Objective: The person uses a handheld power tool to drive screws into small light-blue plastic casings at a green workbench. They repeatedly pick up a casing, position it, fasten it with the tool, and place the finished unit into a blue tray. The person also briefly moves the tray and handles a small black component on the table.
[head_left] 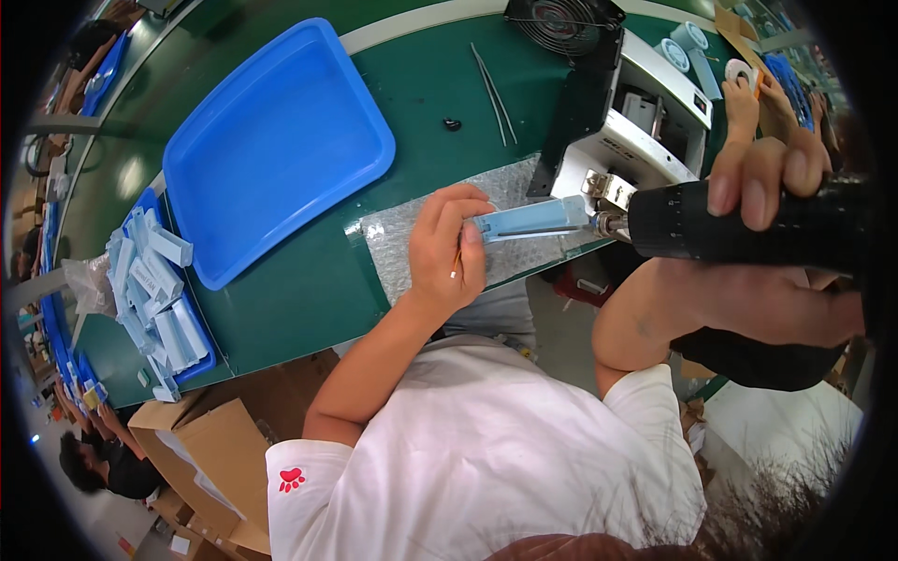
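My left hand (pixel 447 248) is closed around one end of a long light blue plastic housing (pixel 533 219), with a thin wire showing by the fingers. The housing points right, its far end close to a metal bracket (pixel 610 190) on a white and black metal machine (pixel 645 140). My right hand (pixel 762 182) grips a thick black cylindrical power tool (pixel 739 222) lying sideways. The tool's metal tip (pixel 610 222) meets the housing's right end in this view; whether they touch I cannot tell. Under the housing lies a sheet of bubble wrap (pixel 393 245).
A blue tray (pixel 281 150) sits at the left, with tweezers (pixel 494 93) and a small black piece (pixel 452 123) right of it. Many light blue housings (pixel 154 280) are heaped at far left. A fan (pixel 561 23) stands at the back; a co-worker's hands (pixel 744 103) are at the right.
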Motion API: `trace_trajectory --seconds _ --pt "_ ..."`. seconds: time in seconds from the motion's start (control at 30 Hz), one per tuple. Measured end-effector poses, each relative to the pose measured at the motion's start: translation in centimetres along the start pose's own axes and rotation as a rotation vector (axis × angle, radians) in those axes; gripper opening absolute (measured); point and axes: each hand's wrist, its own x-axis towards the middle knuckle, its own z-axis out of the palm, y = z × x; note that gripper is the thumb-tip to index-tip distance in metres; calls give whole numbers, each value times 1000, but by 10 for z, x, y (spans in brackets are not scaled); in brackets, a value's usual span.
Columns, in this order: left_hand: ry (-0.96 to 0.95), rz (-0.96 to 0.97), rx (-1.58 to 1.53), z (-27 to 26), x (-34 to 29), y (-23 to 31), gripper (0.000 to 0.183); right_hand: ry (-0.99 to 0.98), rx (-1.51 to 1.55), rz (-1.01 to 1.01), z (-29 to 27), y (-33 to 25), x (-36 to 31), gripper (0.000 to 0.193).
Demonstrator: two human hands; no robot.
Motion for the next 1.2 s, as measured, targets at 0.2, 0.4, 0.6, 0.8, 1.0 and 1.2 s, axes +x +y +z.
trace_trajectory --seconds 0.2,0.4,0.6,0.8,1.0,1.2 --pt "-10 4 -7 0 0 -2 21 149 -65 -96 -4 20 -4 94" --pt "-7 -1 -5 1 -1 -2 20 121 -85 -109 -7 26 -12 94" --pt "1 34 36 1 -3 -3 21 118 91 -103 -2 33 -19 89" --pt "-10 67 70 3 -1 1 21 102 111 -73 0 31 -27 85" --pt "13 60 31 4 0 -1 17 -48 273 -95 8 15 -16 82" --pt "38 6 -5 5 -1 1 18 91 -288 -35 -28 -33 -3 87"
